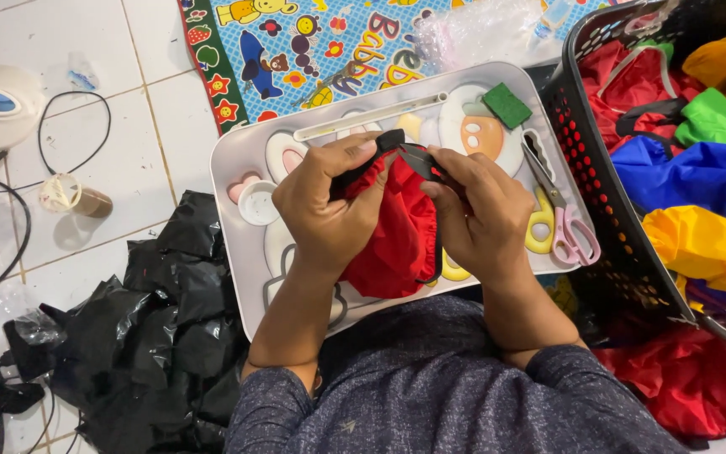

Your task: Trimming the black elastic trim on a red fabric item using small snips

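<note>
Head view: left hand (329,210) and right hand (481,214) both clamp fingers on the red fabric pouch (397,235) over the grey tray (237,168). Black strap (405,151) runs 9-to-3 between fingertips, both hands equally close. Scissors (560,214) at 3 o'clock; basket (598,168) beyond.

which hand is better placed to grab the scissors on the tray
Right, probably. The scissors lie on the tray just beside the right hand, while the left hand sits on the far side of the red fabric. Both hands grip that fabric.
</note>
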